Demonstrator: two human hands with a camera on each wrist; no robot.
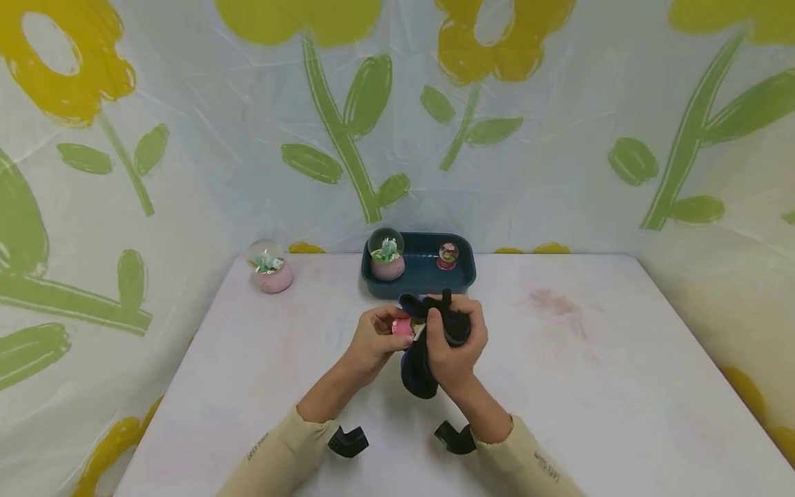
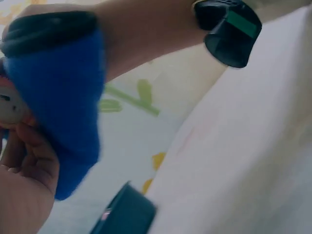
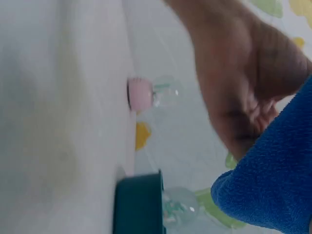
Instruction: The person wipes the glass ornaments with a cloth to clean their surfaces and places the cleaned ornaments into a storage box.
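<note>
Left hand (image 1: 371, 343) has a tiny pink-based ornament (image 1: 402, 326) pinched, right hand (image 1: 456, 352) is wrapped round a black-handled tool with fuzzy blue flaps (image 1: 419, 376).

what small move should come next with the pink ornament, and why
I'd probably rotate the small pink-based ornament slightly: the left hand pinches its pink base, with its top toward the black tool lined with blue fabric in the right hand, so turning might bring another side to the fabric.

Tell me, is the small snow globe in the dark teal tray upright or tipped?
Upright: the small snow globe stands in the dark teal tray, pink base down, clear dome on top.
</note>
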